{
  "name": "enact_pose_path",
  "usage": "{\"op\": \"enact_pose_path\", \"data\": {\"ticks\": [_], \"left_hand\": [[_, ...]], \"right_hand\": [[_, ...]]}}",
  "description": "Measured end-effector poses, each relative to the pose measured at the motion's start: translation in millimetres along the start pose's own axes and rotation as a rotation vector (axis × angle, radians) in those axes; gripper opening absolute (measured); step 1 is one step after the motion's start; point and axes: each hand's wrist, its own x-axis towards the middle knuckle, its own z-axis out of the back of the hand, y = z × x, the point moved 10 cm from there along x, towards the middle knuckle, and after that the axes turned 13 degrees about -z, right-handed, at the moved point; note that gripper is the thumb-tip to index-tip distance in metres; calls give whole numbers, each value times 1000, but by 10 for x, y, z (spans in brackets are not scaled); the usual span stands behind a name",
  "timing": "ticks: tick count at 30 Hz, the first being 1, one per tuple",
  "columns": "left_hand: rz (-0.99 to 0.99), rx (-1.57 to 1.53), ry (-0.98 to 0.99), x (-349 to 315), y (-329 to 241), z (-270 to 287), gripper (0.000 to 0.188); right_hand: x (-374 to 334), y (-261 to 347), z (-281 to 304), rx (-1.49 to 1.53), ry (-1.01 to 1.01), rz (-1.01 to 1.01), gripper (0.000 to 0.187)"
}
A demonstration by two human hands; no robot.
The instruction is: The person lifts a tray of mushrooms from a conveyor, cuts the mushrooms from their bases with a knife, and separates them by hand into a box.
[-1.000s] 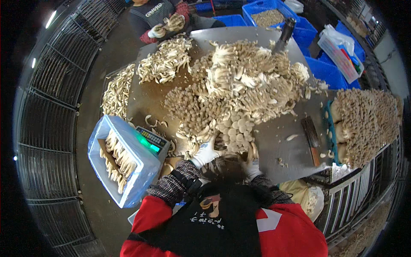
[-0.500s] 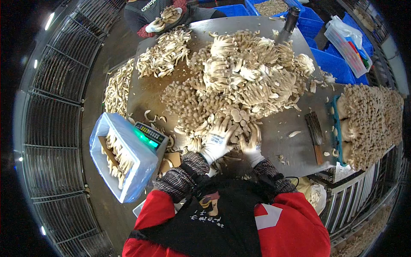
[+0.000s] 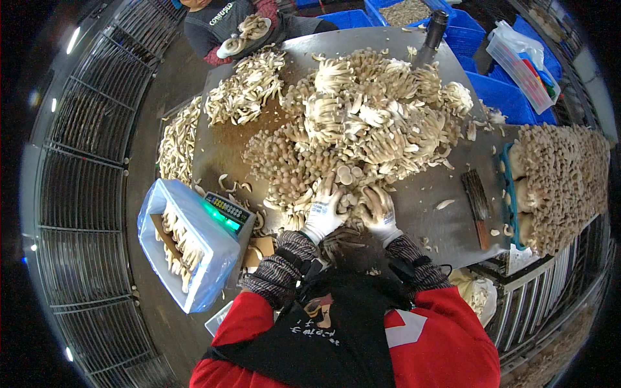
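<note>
White work gloves cover both my hands, which rest at the near edge of a big heap of brown-capped mushrooms (image 3: 388,139) on a metal table. My left hand (image 3: 325,212) lies over a mushroom cluster (image 3: 349,175), its fingers bent around the near left side. From the other side my right hand (image 3: 378,210) curls its fingers against the same cluster. Pale round caps show just beyond the fingertips. Dark stems (image 3: 341,244) poke out between my wrists. Parts of the cluster under my palms are hidden.
Left stands a blue-lined bin (image 3: 223,258) of mushrooms beside a lit digital scale (image 3: 223,210). A wood-handled brush (image 3: 477,207) lies right, near a teal crate (image 3: 508,187) stacked with mushrooms. Across the table a co-worker (image 3: 223,29) holds mushrooms. A dark bottle (image 3: 437,27) stands at the back.
My right hand's fingers have curled in more over the cluster. My left hand has shifted slightly, and more stems show between my wrists.
</note>
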Motion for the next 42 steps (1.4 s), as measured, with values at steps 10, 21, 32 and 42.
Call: {"op": "enact_pose_path", "data": {"ticks": [10,21,32,42], "left_hand": [[458,-623,-309,-751,798,10,57],[3,-281,74,-620,214,589,69],[120,-134,-93,-1215,174,834,96],[576,-221,-347,-1600,863,741,64]], "right_hand": [[-331,-298,397,-41,-197,-182,62],[552,484,-703,-87,798,-237,109],[-205,1112,-954,-171,565,-73,74],[-370,1143,-1026,-164,535,-97,52]]}}
